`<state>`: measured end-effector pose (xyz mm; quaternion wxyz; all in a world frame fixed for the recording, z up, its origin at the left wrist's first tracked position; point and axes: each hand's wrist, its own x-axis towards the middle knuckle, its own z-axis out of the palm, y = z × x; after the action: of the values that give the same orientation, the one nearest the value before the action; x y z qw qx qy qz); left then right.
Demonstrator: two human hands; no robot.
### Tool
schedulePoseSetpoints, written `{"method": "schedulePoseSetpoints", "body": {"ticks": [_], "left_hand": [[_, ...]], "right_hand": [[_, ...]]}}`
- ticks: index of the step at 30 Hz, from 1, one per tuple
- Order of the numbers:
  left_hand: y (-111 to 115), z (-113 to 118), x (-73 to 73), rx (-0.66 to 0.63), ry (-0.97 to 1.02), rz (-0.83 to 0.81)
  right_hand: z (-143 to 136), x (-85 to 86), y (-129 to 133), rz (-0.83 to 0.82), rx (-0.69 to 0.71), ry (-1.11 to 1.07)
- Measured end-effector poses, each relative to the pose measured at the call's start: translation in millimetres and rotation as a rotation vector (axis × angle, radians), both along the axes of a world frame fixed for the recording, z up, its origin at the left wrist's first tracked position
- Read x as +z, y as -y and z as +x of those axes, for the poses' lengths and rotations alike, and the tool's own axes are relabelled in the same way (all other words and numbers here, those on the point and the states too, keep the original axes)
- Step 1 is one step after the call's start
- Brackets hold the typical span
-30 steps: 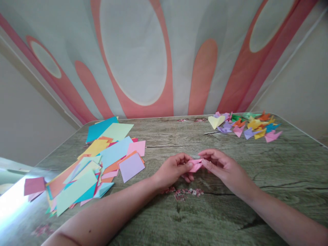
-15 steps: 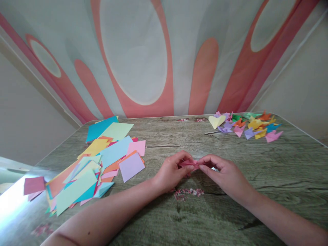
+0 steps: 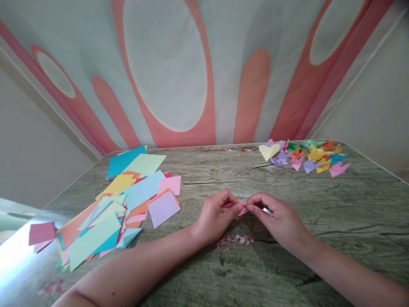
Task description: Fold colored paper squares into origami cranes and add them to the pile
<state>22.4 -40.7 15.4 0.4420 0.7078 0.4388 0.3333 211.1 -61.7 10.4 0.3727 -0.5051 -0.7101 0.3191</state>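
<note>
A small folded piece of pink origami paper (image 3: pixel 243 209) is held between my two hands, a little above the tabletop. My left hand (image 3: pixel 214 215) pinches its left part between thumb and fingers, covering much of it. With thumb and forefinger, my right hand (image 3: pixel 271 213) grips the right tip. Both hands are closed on the paper, their fingertips close together. The exact folded shape is mostly hidden by the fingers.
Loose sheets of coloured paper (image 3: pixel 96 238) lie in a spread pile on the left of the wood-patterned table (image 3: pixel 204 170). Several folded paper figures (image 3: pixel 316 153) are grouped at the back right. A patterned curtain (image 3: pixel 223 85) hangs behind the table.
My left fingers have closed further over the pink paper, so less of it shows. My right hand stays at its tip. The piles look the same.
</note>
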Motion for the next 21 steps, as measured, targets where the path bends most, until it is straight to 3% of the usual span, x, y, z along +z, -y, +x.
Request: {"method": "schedulePoseSetpoints", "body": {"ticks": [13,21], "left_hand": [[1.2,-0.4,-1.1,0.004,-0.010,0.084],[1.6,0.5,-5.0,0.010,0.042,0.090]], "right_hand": [[-1.2,0.8,-0.7,-0.078,-0.014,-0.087],[0.4,-9.7,-6.5,-0.193,0.002,-0.198]]}}
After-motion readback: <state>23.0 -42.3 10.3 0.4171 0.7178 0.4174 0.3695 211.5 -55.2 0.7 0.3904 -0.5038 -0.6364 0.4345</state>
